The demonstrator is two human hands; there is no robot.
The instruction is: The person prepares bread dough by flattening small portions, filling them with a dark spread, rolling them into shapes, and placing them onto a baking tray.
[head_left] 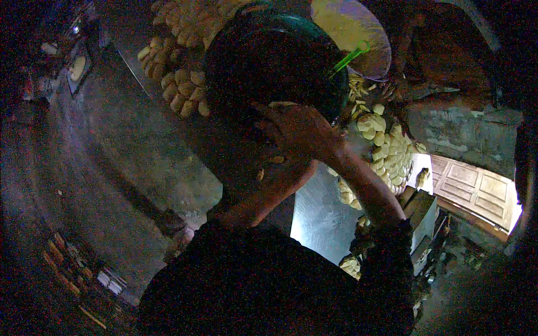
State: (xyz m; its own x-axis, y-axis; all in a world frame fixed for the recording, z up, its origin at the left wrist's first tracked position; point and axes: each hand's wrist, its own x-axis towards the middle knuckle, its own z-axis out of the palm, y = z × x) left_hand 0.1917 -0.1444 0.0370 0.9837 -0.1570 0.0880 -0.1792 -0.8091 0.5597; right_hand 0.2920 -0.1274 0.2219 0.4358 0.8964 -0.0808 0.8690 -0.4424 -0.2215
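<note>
In dim light, both my hands come together over the near side of a large dark round basin (291, 25). My right hand (300, 131) reaches in from the lower right, its fingers bent and closed toward the left. At its fingertips shows the edge of a small pale piece (283, 103), too dark to name. From the lower left my left forearm (269, 196) runs up to my right wrist. My left hand lies in the dark behind the right one, so its fingers are hidden. A bright green handle-like thing (350, 59) sticks out at the basin's right rim.
Pale rounded lumps (392, 157) crowd the right, beside a shiny metal surface (325, 210). Browner-looking lumps (182, 92) lie left of the basin. A wide bowl of pale yellow stuff (347, 28) stands behind. At right, another person's hand (398, 87) is near pale strips (357, 89).
</note>
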